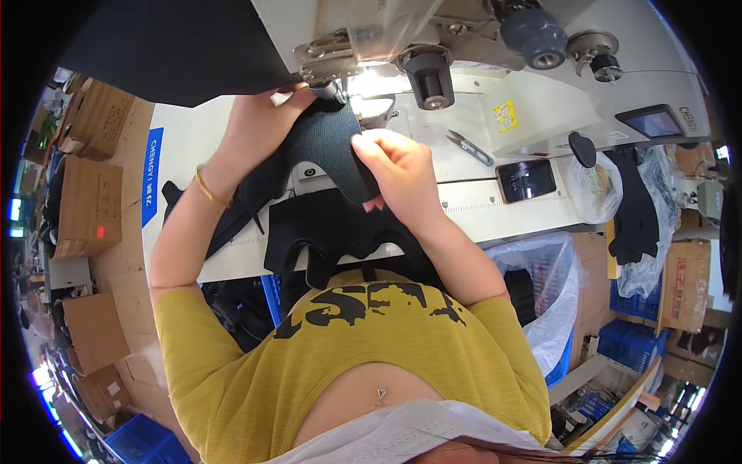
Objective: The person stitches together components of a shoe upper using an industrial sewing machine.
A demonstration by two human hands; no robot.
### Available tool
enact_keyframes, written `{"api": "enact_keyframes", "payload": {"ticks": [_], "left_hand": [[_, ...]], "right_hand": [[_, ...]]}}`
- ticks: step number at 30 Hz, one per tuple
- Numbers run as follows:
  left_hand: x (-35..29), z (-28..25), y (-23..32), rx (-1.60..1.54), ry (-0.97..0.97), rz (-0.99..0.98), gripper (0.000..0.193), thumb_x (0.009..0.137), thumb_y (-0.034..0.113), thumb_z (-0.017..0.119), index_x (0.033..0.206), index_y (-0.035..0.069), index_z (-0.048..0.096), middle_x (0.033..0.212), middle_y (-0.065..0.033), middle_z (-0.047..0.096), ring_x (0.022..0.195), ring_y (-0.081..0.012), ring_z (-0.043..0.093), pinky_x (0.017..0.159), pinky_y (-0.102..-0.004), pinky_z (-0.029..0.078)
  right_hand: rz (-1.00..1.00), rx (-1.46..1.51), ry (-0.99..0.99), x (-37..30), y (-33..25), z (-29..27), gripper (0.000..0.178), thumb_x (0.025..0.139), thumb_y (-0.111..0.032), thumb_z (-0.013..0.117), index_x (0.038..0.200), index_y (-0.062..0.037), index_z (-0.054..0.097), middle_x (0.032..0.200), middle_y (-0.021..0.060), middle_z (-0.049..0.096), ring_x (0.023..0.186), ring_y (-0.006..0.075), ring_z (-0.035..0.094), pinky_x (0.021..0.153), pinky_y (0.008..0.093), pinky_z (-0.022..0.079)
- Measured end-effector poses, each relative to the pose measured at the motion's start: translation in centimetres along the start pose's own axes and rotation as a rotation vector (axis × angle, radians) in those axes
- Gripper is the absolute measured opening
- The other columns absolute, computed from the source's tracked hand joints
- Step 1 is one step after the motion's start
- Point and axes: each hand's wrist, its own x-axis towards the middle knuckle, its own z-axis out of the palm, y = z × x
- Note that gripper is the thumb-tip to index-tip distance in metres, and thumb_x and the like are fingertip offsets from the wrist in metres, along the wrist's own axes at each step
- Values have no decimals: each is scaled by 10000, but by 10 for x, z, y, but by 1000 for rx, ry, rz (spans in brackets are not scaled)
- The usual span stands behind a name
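Steering from afar, I am resting my left hand (pixel 263 127) at the left edge of the dark fabric piece (pixel 325 131); its fingertips are partly hiding beside the metal post (pixel 331 92), so I cannot tell whether they are gripping. The piece is meeting the post at its far end, above the white counter (pixel 456 191). Black cloth (pixel 340 220) is spreading nearer me, possibly risking drag. My right hand (pixel 403 172) is pinching the piece's right edge, thumb uppermost. I am favouring light, even tension and hands clear of the post; thread snips (pixel 471 148) are lying farther right.
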Motion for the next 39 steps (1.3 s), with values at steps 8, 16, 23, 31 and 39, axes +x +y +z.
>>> {"api": "enact_keyframes", "payload": {"ticks": [8,16,23,31,39], "left_hand": [[-68,12,9,682,137,1229,261,684,70,690,942,44,721,996,-71,682,763,-161,587,638,-292,469],[-43,15,-9,627,167,1204,366,661,68,687,1018,-11,691,1046,-133,682,744,-201,657,623,-283,557],[-23,11,-12,631,181,1138,347,658,50,670,1000,-13,680,1028,-124,683,827,-234,692,678,-306,582],[-12,16,-15,643,257,1099,281,690,16,677,970,-12,675,972,-101,676,818,-232,690,681,-302,582],[-5,18,-19,605,272,1058,249,690,-20,679,938,2,673,979,-89,670,795,-214,677,658,-301,562]], "right_hand": [[-6,-160,-73,-32,-1,0,261,991,-198,518,924,16,650,739,72,705,459,68,575,418,203,396],[-119,-69,-80,2,7,4,250,990,-197,526,906,1,653,698,66,688,436,68,558,397,193,371],[-141,24,-34,17,9,6,243,992,-173,524,936,25,656,704,101,691,418,70,534,373,184,343],[-125,-20,-42,8,12,5,244,979,-171,525,957,38,649,702,83,689,432,71,540,396,198,355],[-137,-52,-49,14,9,8,229,975,-165,530,955,28,653,711,79,691,440,73,544,416,205,379]]}}
